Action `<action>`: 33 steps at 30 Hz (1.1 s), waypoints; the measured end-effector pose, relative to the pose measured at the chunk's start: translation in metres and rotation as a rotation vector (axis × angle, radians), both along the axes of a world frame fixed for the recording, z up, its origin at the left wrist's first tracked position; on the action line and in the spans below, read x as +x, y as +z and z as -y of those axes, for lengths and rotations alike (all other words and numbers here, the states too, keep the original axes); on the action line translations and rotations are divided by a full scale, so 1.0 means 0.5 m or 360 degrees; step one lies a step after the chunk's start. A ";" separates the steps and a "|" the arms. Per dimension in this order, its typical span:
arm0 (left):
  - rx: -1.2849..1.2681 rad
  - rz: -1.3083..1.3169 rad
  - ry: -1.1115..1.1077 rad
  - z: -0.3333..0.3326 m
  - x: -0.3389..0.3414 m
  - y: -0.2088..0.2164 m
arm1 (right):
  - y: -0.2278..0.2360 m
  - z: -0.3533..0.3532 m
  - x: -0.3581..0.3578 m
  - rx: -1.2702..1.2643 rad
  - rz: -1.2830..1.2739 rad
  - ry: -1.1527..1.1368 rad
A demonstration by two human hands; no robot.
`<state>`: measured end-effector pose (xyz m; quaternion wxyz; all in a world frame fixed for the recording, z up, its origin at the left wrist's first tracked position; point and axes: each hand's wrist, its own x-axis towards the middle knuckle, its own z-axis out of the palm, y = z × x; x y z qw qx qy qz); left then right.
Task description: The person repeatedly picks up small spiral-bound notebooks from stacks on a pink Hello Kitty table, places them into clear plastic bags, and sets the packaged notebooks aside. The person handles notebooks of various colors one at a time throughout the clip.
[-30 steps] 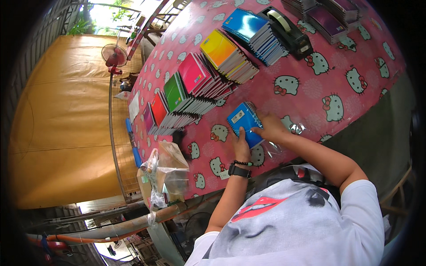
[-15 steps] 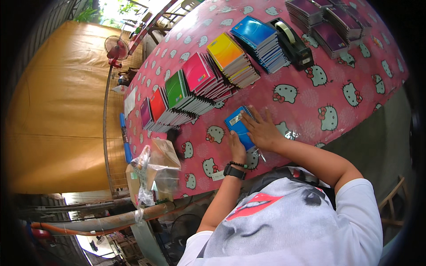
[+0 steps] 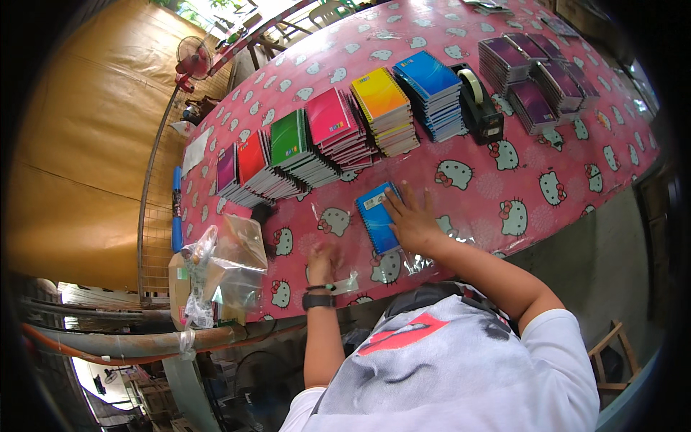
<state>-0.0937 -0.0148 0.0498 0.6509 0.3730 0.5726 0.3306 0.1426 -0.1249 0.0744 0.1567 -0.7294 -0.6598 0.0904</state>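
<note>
Bare right hand (image 3: pixel 416 222) resting on blue rectangular spiral-bound notebook (image 3: pixel 374 222) — fingers lying spread, gripping nothing. Blurred bare left hand (image 3: pixel 323 264) staying clear, nearer and left — cannot tell finger state.

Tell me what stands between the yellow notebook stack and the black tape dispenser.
In the head view, a stack of blue spiral notebooks stands between the yellow stack and the dispenser.

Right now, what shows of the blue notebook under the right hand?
The blue notebook is rectangular, closed and smooth-looking, with what looks like coil binding along a long edge and a white label near its far end. It lies flat, slightly slanted, on the pink patterned tablecloth; the right hand touches its right side.
</note>
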 end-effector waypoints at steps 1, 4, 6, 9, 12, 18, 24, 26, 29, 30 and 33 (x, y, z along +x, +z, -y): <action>-0.0019 0.0074 -0.0071 0.003 -0.013 -0.007 | 0.020 -0.001 -0.010 -0.0001 0.0018 0.0006; 0.0032 0.0241 -0.0252 0.004 -0.017 -0.015 | 0.020 -0.029 -0.011 0.0005 -0.0130 0.0292; 0.0189 0.0292 -0.0302 0.017 0.044 0.014 | 0.018 -0.050 0.001 0.0003 -0.0494 0.0301; 0.0306 0.0234 -0.0454 0.039 0.108 0.016 | 0.058 -0.084 -0.006 -0.0085 -0.1044 0.0045; 0.0473 0.0280 -0.0377 0.055 0.147 0.035 | 0.074 -0.098 -0.013 -0.0224 -0.0993 -0.0025; 0.0091 0.0192 -0.0040 0.018 -0.017 -0.048 | 0.041 -0.114 0.003 -0.0220 -0.1140 -0.0143; 0.1765 -0.1224 -0.0705 0.036 0.033 -0.015 | 0.051 -0.114 0.019 -0.0304 -0.1159 -0.0098; 0.1830 -0.0965 -0.0687 0.073 0.097 -0.004 | 0.075 -0.112 0.021 -0.0305 -0.1157 -0.0049; 0.1869 -0.0857 -0.0707 0.084 0.110 -0.013 | 0.060 -0.107 0.025 -0.0278 -0.1176 0.0069; 0.1870 -0.0870 -0.0721 0.082 0.109 -0.019 | 0.058 -0.101 0.031 -0.0241 -0.0982 0.0248; 0.1841 -0.0793 -0.0784 0.067 0.117 0.004 | 0.055 -0.073 0.034 -0.0158 -0.0457 0.0665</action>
